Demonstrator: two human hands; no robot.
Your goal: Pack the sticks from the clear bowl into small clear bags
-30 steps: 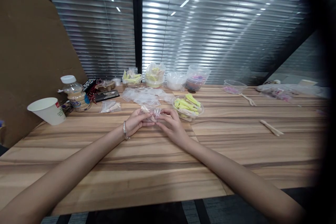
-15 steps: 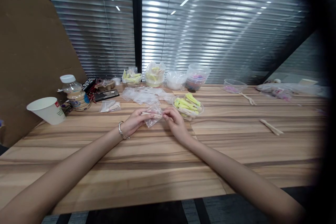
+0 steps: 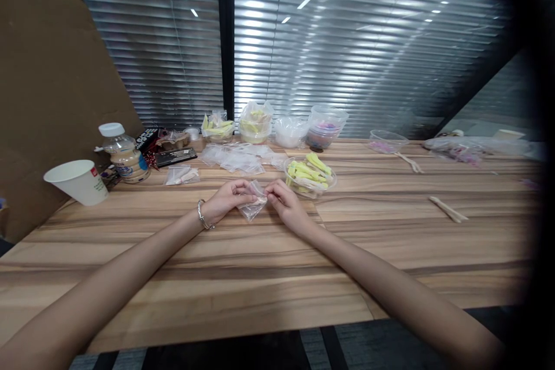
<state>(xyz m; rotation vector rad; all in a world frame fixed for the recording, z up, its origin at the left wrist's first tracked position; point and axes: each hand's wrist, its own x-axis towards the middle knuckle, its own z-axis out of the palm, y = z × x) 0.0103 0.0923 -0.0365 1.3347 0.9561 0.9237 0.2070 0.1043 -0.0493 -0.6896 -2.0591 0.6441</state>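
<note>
A small clear plastic bag (image 3: 251, 210) with something pale inside is between my hands, just above the table. My left hand (image 3: 226, 201) pinches its left side, thumb on top. At the bag's right edge, my right hand (image 3: 284, 201) has its fingers pinched together on the plastic. What the pale content is, I cannot make out. Just beyond my right hand stands a clear round tub (image 3: 330, 185) filled with yellow strip-like pieces (image 3: 310, 170). Behind the hands lies a spread of flat clear bags (image 3: 238, 157). To their left, another small bag (image 3: 182, 174) holds pale pieces.
A paper cup (image 3: 76, 182) and a plastic bottle (image 3: 125, 156) stand at the left, near a cardboard panel (image 3: 56, 81). Tubs (image 3: 255, 124) line the back by the blinds. Pale sticks (image 3: 448, 210) and a plastic bag (image 3: 468, 150) lie at the right.
The bag between my hands has tilted and moved slightly lower, and the pale content now sits within it. My left thumb has shifted downward; both hands still pinch it.
</note>
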